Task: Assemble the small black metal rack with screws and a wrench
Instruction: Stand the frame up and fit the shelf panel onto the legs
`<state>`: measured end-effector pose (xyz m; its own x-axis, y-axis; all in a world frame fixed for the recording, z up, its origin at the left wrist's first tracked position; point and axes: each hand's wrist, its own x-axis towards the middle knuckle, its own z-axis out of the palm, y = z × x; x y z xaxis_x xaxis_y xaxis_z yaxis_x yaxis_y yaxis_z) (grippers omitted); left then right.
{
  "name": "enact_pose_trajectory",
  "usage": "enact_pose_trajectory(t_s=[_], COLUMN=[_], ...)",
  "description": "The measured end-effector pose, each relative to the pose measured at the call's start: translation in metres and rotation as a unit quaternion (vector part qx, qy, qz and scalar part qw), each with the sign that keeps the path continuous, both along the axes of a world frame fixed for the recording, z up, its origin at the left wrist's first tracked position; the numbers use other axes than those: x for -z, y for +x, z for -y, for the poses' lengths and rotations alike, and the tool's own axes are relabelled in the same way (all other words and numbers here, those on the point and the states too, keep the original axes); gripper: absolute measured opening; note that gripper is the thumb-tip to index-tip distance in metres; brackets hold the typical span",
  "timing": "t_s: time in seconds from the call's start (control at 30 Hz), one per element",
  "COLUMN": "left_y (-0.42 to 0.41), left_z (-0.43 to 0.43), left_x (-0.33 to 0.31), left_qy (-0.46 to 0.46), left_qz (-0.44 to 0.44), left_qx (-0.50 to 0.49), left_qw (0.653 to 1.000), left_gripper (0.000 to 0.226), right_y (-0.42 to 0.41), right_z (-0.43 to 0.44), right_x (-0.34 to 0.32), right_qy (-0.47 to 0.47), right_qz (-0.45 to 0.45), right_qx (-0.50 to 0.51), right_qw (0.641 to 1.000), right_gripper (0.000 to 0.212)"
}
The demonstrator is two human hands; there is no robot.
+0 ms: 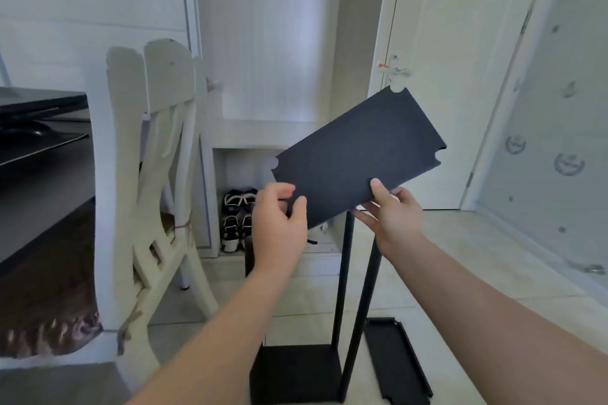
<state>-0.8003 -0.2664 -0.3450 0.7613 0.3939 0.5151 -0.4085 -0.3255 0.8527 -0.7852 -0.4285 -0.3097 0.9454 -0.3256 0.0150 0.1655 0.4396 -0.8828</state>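
I hold a flat black metal shelf panel (pixel 358 154) with notched corners up in the air, tilted up to the right. My left hand (pixel 279 220) grips its near left corner. My right hand (pixel 394 210) pinches its near edge, thumb on top. Below the panel stands the partly built black rack: upright black posts (pixel 345 273) rise from a black base shelf (pixel 296 371) on the floor. Another black panel (pixel 398 362) lies flat on the floor to the right of the base. No screws or wrench are visible.
A white wooden chair (pixel 144 194) with a cushion stands close on the left, beside a dark table (pixel 42 181). Shoes (pixel 237 220) sit in a low white cabinet behind. A white door (pixel 454 76) is at the back right. The floor is pale tile.
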Motion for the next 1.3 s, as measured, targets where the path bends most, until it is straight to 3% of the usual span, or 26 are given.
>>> enact_pose_trajectory(t_s=[0.17, 0.33, 0.47, 0.67, 0.8, 1.07, 1.3], left_y=[0.017, 0.046, 0.065, 0.079, 0.081, 0.079, 0.076], left_z=[0.011, 0.015, 0.018, 0.029, 0.029, 0.022, 0.012], left_x=[0.050, 0.068, 0.067, 0.074, 0.077, 0.083, 0.086], left_qy=[-0.093, -0.263, -0.339, -0.387, -0.402, -0.397, -0.406], left_qz=[-0.154, -0.286, -0.300, -0.268, -0.256, -0.300, -0.297], left_qx=[0.108, 0.168, 0.126, 0.100, 0.077, 0.060, 0.067], left_qw=[0.978, 0.906, 0.883, 0.877, 0.875, 0.865, 0.861], left_gripper=[0.016, 0.033, 0.041, 0.020, 0.017, 0.023, 0.031], right_y=[0.042, 0.072, 0.083, 0.083, 0.082, 0.072, 0.071], right_z=[-0.019, -0.034, -0.035, -0.030, -0.018, -0.005, -0.009], right_x=[0.032, 0.074, 0.090, 0.103, 0.107, 0.105, 0.108], right_qy=[0.086, 0.129, 0.125, 0.117, 0.049, 0.046, 0.034], right_qz=[-0.006, -0.040, -0.066, -0.083, -0.118, -0.162, -0.142], right_qx=[0.022, -0.006, -0.036, -0.093, -0.139, -0.096, -0.101], right_qw=[0.996, 0.991, 0.989, 0.985, 0.982, 0.981, 0.984], right_gripper=[0.032, 0.018, 0.015, 0.021, 0.027, 0.027, 0.033])
